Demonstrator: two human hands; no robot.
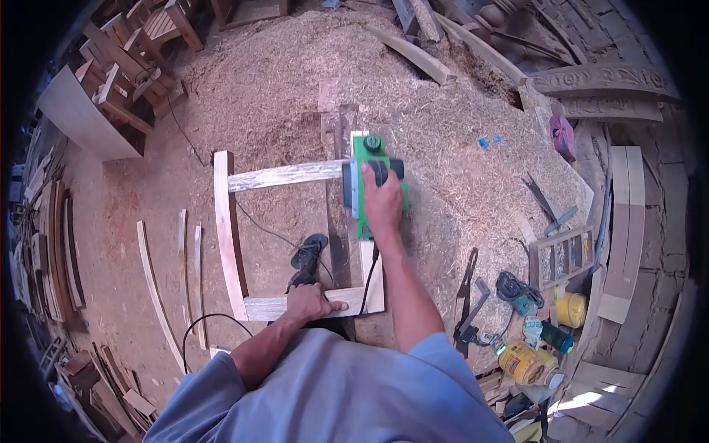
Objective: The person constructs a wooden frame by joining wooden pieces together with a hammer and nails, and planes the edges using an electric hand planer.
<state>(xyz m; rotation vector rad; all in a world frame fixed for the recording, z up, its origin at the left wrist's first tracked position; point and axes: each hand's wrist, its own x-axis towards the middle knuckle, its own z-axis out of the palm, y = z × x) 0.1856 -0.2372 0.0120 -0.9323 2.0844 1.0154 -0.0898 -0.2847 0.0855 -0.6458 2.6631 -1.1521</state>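
Observation:
My right hand (pixel 385 199) is wrapped round the black handle of a green electric planer (pixel 362 214). The planer rests on the right-hand piece of a wooden frame (pixel 227 244), over its far part. A black cord (pixel 371 273) runs from the planer's near end back toward my body. On the frame's near crosspiece (pixel 269 308) lies my left hand (pixel 310 303), its fingers curled over the wood and the thumb stretched right. A second crosspiece (pixel 288 176), rough and pale, joins the frame's two sides farther off. The planer's underside is hidden.
Wood shavings (pixel 443 170) cover the ground. Thin wooden strips (pixel 151 273) lie at left. Clamps (pixel 473 303), a yellow bottle (pixel 521 362) and a wooden rack (pixel 565 257) stand or lie at right. Wooden chairs (pixel 159 29) are at the back left. A sandalled foot (pixel 309 255) is inside the frame.

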